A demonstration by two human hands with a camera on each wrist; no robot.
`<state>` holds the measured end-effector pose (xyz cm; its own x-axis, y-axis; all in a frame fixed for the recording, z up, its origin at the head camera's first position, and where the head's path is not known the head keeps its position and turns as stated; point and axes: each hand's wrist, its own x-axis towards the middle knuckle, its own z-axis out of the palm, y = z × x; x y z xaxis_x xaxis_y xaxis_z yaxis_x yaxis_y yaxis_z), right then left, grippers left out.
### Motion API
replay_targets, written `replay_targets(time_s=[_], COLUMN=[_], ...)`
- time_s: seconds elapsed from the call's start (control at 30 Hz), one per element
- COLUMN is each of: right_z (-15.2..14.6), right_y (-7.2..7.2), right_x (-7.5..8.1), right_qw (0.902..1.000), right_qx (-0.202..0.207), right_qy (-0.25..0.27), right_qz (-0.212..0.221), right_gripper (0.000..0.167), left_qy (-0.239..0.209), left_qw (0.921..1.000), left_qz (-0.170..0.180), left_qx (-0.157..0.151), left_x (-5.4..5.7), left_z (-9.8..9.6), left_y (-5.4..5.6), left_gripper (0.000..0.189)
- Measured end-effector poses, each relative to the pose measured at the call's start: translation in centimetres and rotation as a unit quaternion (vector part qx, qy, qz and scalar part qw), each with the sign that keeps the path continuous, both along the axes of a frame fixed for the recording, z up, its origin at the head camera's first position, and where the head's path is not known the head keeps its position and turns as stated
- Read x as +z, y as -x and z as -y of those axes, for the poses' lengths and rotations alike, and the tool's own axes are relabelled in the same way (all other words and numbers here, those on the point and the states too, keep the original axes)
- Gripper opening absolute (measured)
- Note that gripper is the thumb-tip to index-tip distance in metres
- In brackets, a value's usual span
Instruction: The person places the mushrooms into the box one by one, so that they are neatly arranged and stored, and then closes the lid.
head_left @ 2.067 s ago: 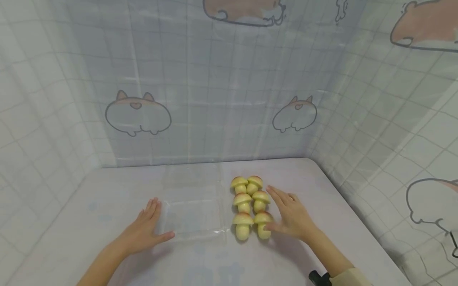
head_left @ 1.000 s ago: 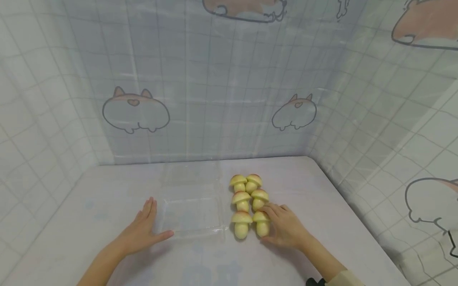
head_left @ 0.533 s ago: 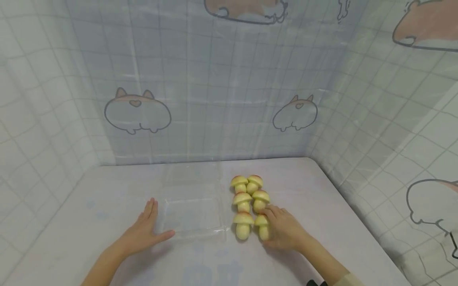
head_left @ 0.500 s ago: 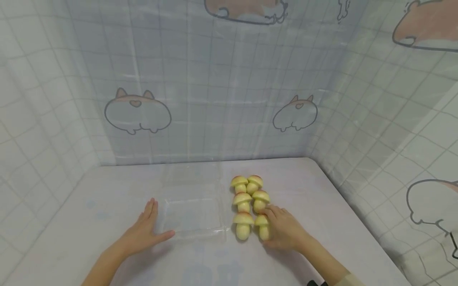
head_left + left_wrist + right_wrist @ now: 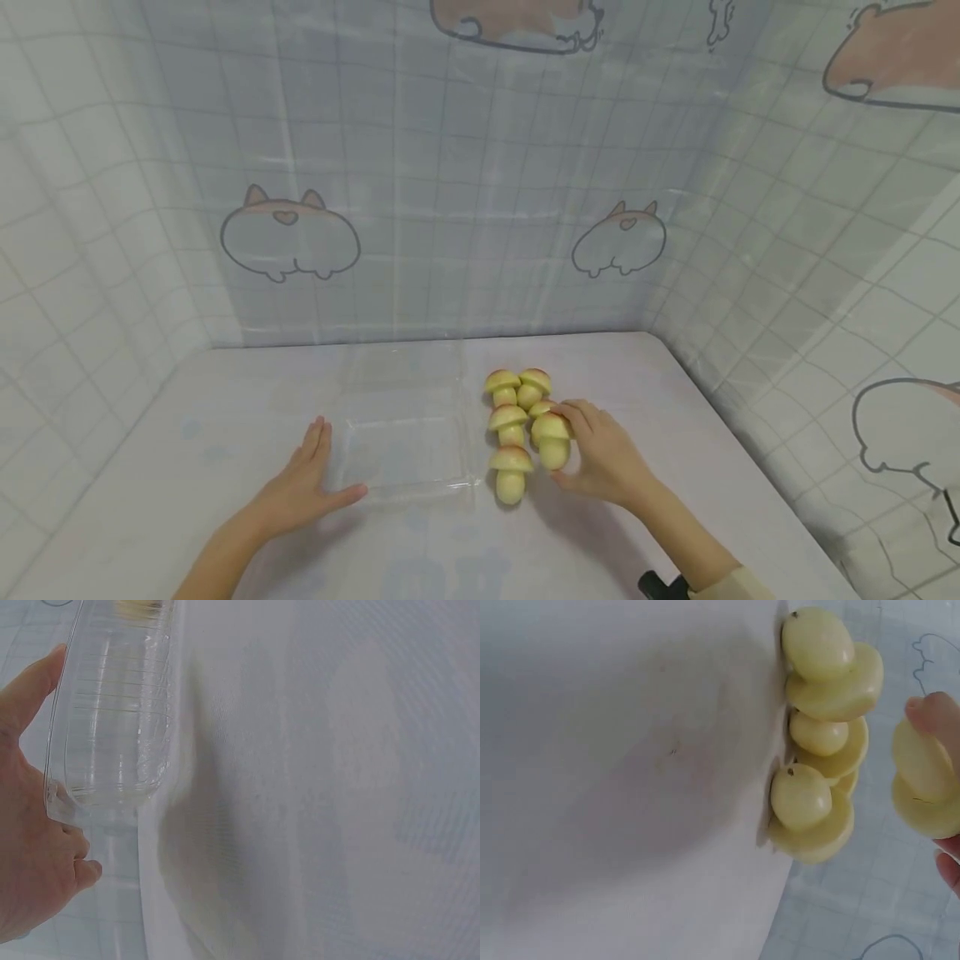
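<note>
A yellow toy mushroom (image 5: 553,454) with a reddish-topped cap is pinched between the thumb and fingers of my right hand (image 5: 609,460). In the right wrist view this mushroom (image 5: 922,761) hangs off the table, apart from the others. Several similar mushrooms (image 5: 510,479) lie in two columns to its left and behind; the held one partly hides one of them. My left hand (image 5: 296,492) is at the left side of a clear plastic container (image 5: 405,454), fingers straight and thumb spread along its front. The left wrist view shows the thumb by the container's rim (image 5: 56,727).
The container's clear lid (image 5: 401,367) appears to stand open behind it, though its outline is faint. A pale cloth covers the table (image 5: 420,550). Curtains (image 5: 480,183) printed with a grid and cartoon dogs enclose the back and sides.
My right hand has closed on the nearest right-hand mushroom and raised it from its place, slightly away from me. My left hand has stayed beside the container.
</note>
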<state>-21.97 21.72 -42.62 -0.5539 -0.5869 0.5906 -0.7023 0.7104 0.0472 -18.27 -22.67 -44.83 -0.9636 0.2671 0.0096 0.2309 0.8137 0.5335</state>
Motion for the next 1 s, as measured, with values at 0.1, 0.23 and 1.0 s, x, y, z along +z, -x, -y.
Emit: replay_targets(time_s=[0.1, 0.23, 1.0], right_z=[0.4, 1.0, 4.4], right_y=[0.1, 0.3, 1.4], right_x=[0.3, 0.7, 2.4], right_qw=[0.9998, 0.9988, 0.9906], right_qx=[0.002, 0.011, 0.057], right_qy=[0.017, 0.047, 0.116], right_qz=[-0.005, -0.007, -0.045], right_gripper=[0.089, 0.088, 0.088], left_qy=[0.0, 0.0, -0.008], left_qw=[1.0, 1.0, 1.0], left_qz=[0.0, -0.002, -0.001], left_qx=[0.001, 0.003, 0.005], left_x=[0.1, 0.3, 0.2], left_z=[0.0, 0.0, 0.0], left_y=[-0.1, -0.2, -0.1], left_gripper=[0.116, 0.116, 0.115])
